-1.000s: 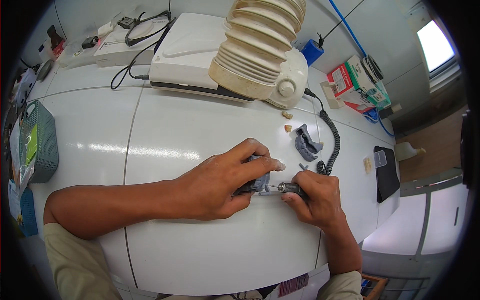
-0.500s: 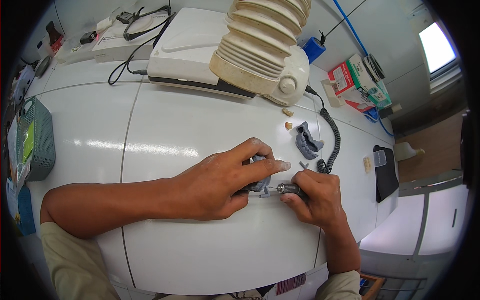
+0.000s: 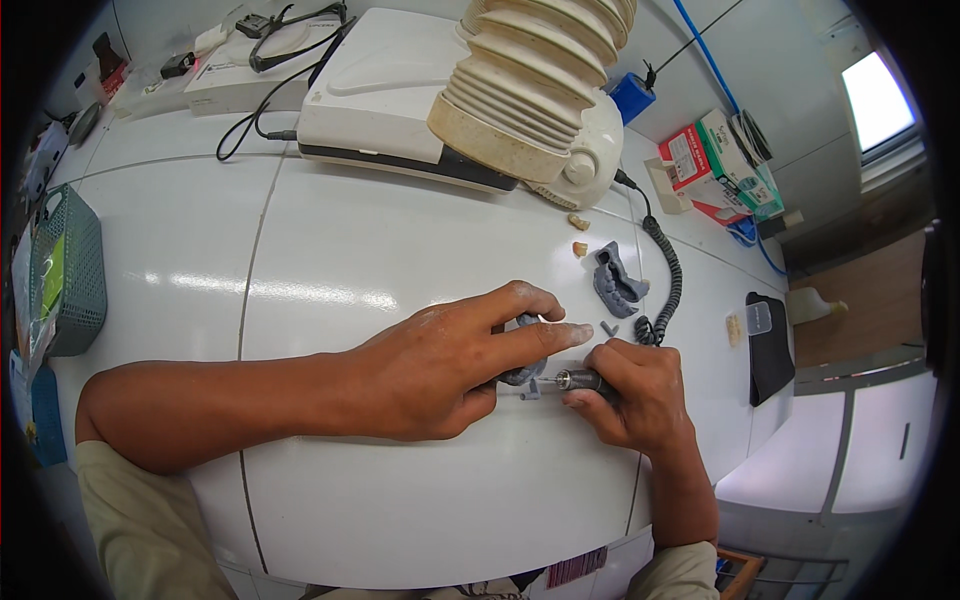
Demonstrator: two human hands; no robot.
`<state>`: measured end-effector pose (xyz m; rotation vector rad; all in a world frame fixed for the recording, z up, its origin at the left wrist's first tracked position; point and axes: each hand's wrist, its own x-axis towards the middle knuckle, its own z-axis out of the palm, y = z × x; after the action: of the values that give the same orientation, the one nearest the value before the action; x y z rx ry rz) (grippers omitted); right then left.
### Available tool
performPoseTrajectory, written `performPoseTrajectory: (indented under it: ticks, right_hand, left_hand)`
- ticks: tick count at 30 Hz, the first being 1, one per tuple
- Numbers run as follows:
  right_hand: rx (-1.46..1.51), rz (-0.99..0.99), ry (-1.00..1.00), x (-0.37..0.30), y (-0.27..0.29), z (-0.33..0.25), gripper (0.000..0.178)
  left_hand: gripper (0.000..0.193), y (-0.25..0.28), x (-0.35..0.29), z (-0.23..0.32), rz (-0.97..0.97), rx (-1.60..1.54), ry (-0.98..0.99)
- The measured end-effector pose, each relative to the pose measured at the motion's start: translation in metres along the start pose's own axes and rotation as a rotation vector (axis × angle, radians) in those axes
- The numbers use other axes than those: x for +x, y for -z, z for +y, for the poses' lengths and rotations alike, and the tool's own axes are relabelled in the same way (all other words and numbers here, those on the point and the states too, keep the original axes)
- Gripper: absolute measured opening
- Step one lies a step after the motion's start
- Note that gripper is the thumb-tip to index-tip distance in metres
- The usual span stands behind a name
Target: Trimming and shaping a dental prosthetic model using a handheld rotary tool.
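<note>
My left hand (image 3: 440,365) is closed around a grey dental model (image 3: 524,375), its fingers arched over the top and covering most of it. In my right hand (image 3: 645,395) is a dark rotary handpiece (image 3: 580,380), gripped close behind its metal nose. The thin bur points left at the model's right side; whether it touches cannot be made out. Just below the bur sits a small grey peg-like piece (image 3: 531,394). Beyond my right hand lies a second grey arch-shaped dental model (image 3: 617,283), with small grey offcuts (image 3: 609,328) in front of it.
A coiled black cord (image 3: 664,260) runs to a white machine (image 3: 400,90) under a ribbed cream suction hose (image 3: 520,100). Two yellowish tooth-like pieces (image 3: 579,249) lie nearby. A green basket (image 3: 80,280) stands left; boxes (image 3: 715,165) and a black pouch (image 3: 770,350) are right.
The view has shifted slightly. My left fingers reach a little farther right over the model. The handpiece stays beside it, almost unmoved.
</note>
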<state>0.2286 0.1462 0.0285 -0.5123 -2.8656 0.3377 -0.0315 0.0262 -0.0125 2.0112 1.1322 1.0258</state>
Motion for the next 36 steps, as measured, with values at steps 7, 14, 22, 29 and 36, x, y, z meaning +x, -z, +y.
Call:
performPoseTrajectory:
  ticks: [7, 14, 22, 29, 36]
  right_hand:
    - [0.012, -0.020, 0.010, 0.0005, 0.0016, 0.0008, 0.041]
    - [0.008, -0.031, 0.017, 0.0013, 0.0022, 0.0007, 0.040]
    - [0.017, -0.039, 0.017, 0.0008, 0.0045, 0.0008, 0.041]
    - [0.009, -0.041, 0.025, 0.0018, 0.0043, 0.0007, 0.041]
    - [0.008, -0.047, 0.023, 0.0020, 0.0055, 0.0002, 0.042]
  left_hand:
    - [0.085, -0.0022, -0.0002, -0.0016, 0.017, 0.030, -0.031]
    - [0.085, -0.0014, -0.0001, -0.0018, 0.016, 0.042, -0.053]
    - [0.083, -0.0012, 0.0009, -0.0005, 0.009, 0.033, -0.055]
    - [0.081, -0.0019, -0.0006, -0.0022, 0.004, 0.027, -0.052]
    - [0.071, -0.0009, 0.0003, -0.0009, 0.020, 0.021, -0.054]
